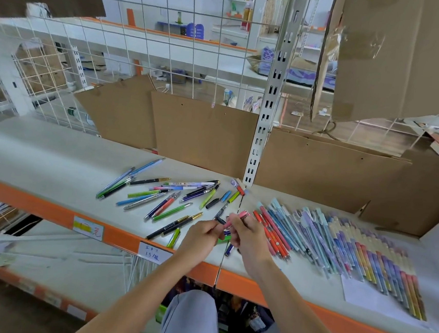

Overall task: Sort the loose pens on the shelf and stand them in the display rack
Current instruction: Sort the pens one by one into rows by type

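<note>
Below, shelf-edge label [155, 253] handwritten "15"; other characters unclear.

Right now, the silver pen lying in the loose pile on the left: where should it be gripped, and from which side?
Pinch the silver pen mid-barrel, coming straight down from above. It lies flat on the shelf, slanting from lower left to upper right, with a blue pen close alongside, so set the fingers across the barrel. Both the left hand and right hand are busy with pens.

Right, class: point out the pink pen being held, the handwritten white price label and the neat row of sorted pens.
pink pen [238, 216], head view, on its barrel above the fingers.
handwritten white price label [154, 253], head view, its middle.
neat row of sorted pens [339, 245], head view, mid-row barrels.
</note>
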